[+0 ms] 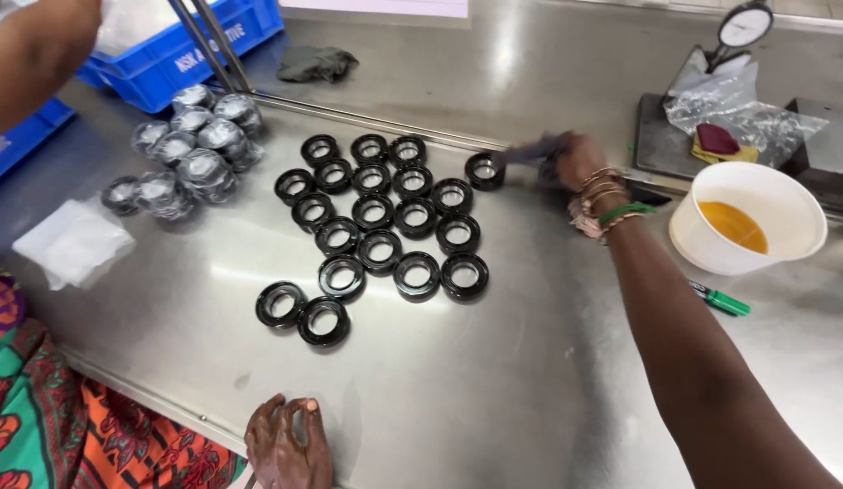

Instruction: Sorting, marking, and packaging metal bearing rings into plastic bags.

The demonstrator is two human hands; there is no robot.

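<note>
Keep right hand (575, 161) clenched on brush (528, 152) over upper-centre black ring (484, 170), strokes light; left hand (287, 442) curled, holding nothing, at worktop (494, 389) edge.

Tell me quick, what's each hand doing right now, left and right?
Left hand: fingers curled, resting at the table edge, holding nothing visible.
Right hand: closed on something blurred, reaching to the black ring at the cluster's far right.

The picture is bright. Light from above makes white shiny streaks on the steel table (494, 380), mostly at the top. Shadows are soft and pale. The right hand (573, 161) is blurry from moving. The black rings (416, 274) look sharp.
</note>
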